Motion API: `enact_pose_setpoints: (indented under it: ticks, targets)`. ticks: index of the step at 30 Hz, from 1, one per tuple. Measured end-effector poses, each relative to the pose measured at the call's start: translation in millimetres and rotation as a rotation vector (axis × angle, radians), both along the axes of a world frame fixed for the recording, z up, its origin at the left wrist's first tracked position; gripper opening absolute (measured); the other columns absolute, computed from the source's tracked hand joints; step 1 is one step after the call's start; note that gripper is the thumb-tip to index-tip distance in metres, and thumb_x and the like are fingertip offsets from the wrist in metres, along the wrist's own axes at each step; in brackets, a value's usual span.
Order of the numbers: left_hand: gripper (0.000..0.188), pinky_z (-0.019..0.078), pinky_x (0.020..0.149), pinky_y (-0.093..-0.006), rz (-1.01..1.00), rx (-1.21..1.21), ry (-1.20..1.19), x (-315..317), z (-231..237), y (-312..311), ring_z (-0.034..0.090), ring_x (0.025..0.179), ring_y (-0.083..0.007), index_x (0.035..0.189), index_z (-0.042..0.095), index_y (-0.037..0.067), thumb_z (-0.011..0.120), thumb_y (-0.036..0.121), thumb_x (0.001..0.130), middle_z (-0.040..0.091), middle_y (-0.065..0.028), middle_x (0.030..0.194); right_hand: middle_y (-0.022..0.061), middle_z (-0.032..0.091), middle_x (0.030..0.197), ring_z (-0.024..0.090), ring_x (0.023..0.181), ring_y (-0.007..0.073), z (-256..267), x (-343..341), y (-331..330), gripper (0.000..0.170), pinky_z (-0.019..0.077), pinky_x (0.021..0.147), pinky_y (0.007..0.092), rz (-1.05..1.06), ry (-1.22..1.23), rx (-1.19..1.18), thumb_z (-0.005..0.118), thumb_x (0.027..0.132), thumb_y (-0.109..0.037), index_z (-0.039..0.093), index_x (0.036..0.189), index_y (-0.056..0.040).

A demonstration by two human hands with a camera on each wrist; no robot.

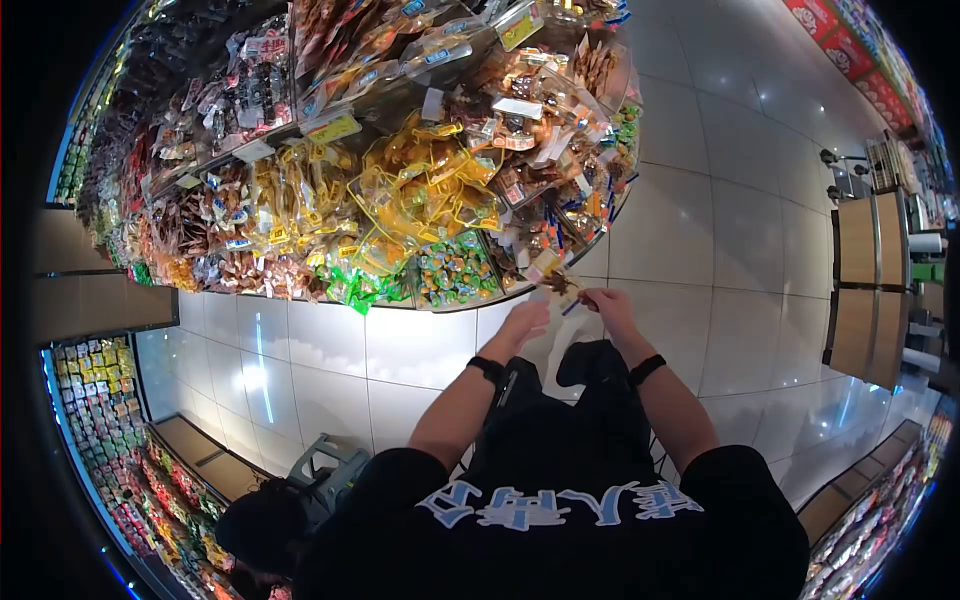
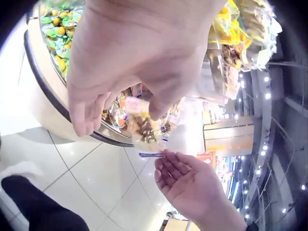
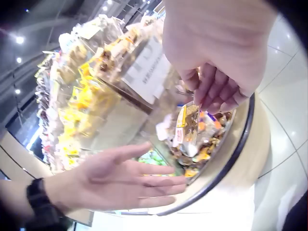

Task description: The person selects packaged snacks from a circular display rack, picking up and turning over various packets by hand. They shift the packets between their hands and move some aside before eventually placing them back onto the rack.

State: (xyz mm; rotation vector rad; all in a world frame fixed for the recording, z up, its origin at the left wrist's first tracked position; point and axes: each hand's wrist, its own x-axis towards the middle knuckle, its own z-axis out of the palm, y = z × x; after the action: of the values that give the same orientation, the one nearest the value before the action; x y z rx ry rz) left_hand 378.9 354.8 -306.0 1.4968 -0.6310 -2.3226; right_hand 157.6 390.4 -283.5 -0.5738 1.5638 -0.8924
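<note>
Between thumb and fingers my right hand (image 1: 612, 308) pinches one edge of a small clear snack packet (image 3: 188, 126). Brown pieces show through its film, and a yellow and white label marks one side. My left hand (image 1: 525, 325) is beside the packet, fingers extended and palm turned up in the right wrist view. In the left wrist view the packet (image 2: 144, 127) hangs from the right fingertips, below the left thumb. Behind it, the rounded corner bin (image 3: 231, 159) holds several loose wrapped snacks.
The display counter (image 1: 480, 303) has a dark curved edge just ahead of my hands. Yellow snack bags (image 1: 425, 190) and green-wrapped candies (image 1: 455, 270) fill nearby compartments. A wooden shelf unit (image 1: 865, 250) stands to the right, a grey stool (image 1: 330, 470) behind at left.
</note>
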Motion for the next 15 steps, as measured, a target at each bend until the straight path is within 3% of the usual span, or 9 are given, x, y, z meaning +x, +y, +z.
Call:
enact_pose_setpoints:
  ticks: [1, 4, 7, 8, 9, 10, 12, 13, 15]
  targets:
    - [0.022, 0.0513, 0.082, -0.0382, 0.132, 0.082, 0.101, -9.8, 13.0, -5.0, 0.062, 0.096, -0.0168, 0.106, 0.058, 0.01, 0.063, 0.027, 0.093, 0.064, -0.0038, 0.1, 0.0078, 0.071, 0.087, 0.064, 0.078, 0.0119, 17.4, 1.8, -1.2, 0.026, 0.0494, 0.074, 0.0246, 0.006, -0.093, 0.0, 0.06, 0.093, -0.018, 0.073, 0.098, 0.0038]
    - [0.022, 0.0524, 0.083, -0.0431, 0.271, -0.023, 0.228, -30.7, 17.8, -23.9, 0.062, 0.095, -0.0196, 0.109, 0.058, 0.01, 0.064, 0.024, 0.093, 0.064, -0.0051, 0.101, 0.0073, 0.071, 0.096, 0.064, 0.084, 0.0121, 25.3, -5.5, -14.6, 0.028, 0.0487, 0.079, 0.0246, 0.084, -0.288, 0.043, 0.059, 0.095, -0.018, 0.07, 0.108, 0.004]
    - [0.017, 0.0524, 0.081, -0.0422, 0.371, -0.021, -0.037, -40.0, -19.0, -47.2, 0.063, 0.098, -0.0197, 0.104, 0.06, 0.01, 0.062, 0.023, 0.093, 0.065, -0.0064, 0.1, 0.0059, 0.067, 0.109, 0.061, 0.096, 0.0136, 33.8, -27.5, -24.6, 0.034, 0.0467, 0.087, 0.0257, 0.237, -0.291, 0.059, 0.059, 0.095, -0.02, 0.063, 0.122, 0.002]
    - [0.015, 0.0526, 0.077, -0.0424, 0.007, -0.57, -0.419, -36.3, -28.4, -57.8, 0.064, 0.092, -0.0219, 0.104, 0.062, 0.008, 0.062, 0.017, 0.091, 0.065, -0.0081, 0.097, 0.0056, 0.067, 0.112, 0.061, 0.099, 0.0141, 30.7, -44.4, -28.2, 0.035, 0.0462, 0.088, 0.0257, 0.308, -0.246, 0.044, 0.059, 0.095, -0.02, 0.062, 0.123, 0.001]
    - [0.017, 0.0533, 0.077, -0.0411, -0.09, -0.749, -0.517, -36.3, -41.7, -72.3, 0.065, 0.092, -0.024, 0.104, 0.061, 0.006, 0.062, 0.015, 0.09, 0.065, -0.0097, 0.097, 0.0054, 0.066, 0.114, 0.06, 0.102, 0.0146, 25.5, -63.5, -29.5, 0.036, 0.0456, 0.09, 0.0256, 0.38, -0.203, 0.031, 0.059, 0.095, -0.02, 0.061, 0.125, 0.0001]
    - [0.018, 0.054, 0.077, -0.0398, -0.119, -0.86, -0.545, -37.8, -54.0, -88.4, 0.065, 0.092, -0.0261, 0.105, 0.061, 0.004, 0.063, 0.013, 0.09, 0.065, -0.0114, 0.096, 0.0059, 0.066, 0.114, 0.06, 0.105, 0.0149, 19.4, -86.9, -25.6, 0.036, 0.0449, 0.092, 0.0265, 0.389, -0.189, 0.031, 0.06, 0.095, -0.021, 0.061, 0.125, -0.0007]
    - [0.021, 0.0553, 0.078, -0.0372, 0.129, -0.617, -0.25, -41.8, -76.5, -121.4, 0.066, 0.092, -0.0303, 0.107, 0.059, -0.001, 0.063, 0.009, 0.088, 0.065, -0.0147, 0.095, 0.007, 0.067, 0.115, 0.059, 0.109, 0.0156, 5.0, -144.3, -26.8, 0.038, 0.0434, 0.097, 0.0283, 0.411, -0.167, 0.016, 0.061, 0.095, -0.023, 0.061, 0.126, -0.0023]
    - [0.024, 0.0565, 0.081, -0.0372, -0.294, -0.901, -0.692, -50.1, -42.9, -130.6, 0.066, 0.097, -0.0299, 0.11, 0.058, -0.001, 0.061, 0.011, 0.09, 0.065, -0.0149, 0.102, 0.008, 0.066, 0.117, 0.059, 0.111, 0.0169, 3.5, -174.0, -29.1, 0.038, 0.0427, 0.099, 0.0285, 0.48, -0.128, 0.017, 0.062, 0.095, -0.023, 0.061, 0.126, -0.0024]
    - [0.026, 0.0527, 0.095, -0.041, 0.636, -0.339, 0.036, -56.0, -92.6, -142.4, 0.061, 0.107, -0.0345, 0.119, 0.055, -0.002, 0.05, 0.012, 0.097, 0.063, -0.0172, 0.115, 0.0094, 0.066, 0.117, 0.059, 0.111, 0.0175, 14.9, -226.7, -37.4, 0.037, 0.0436, 0.099, 0.0288, 0.478, -0.071, 0.067, 0.062, 0.095, -0.022, 0.062, 0.126, -0.0029]
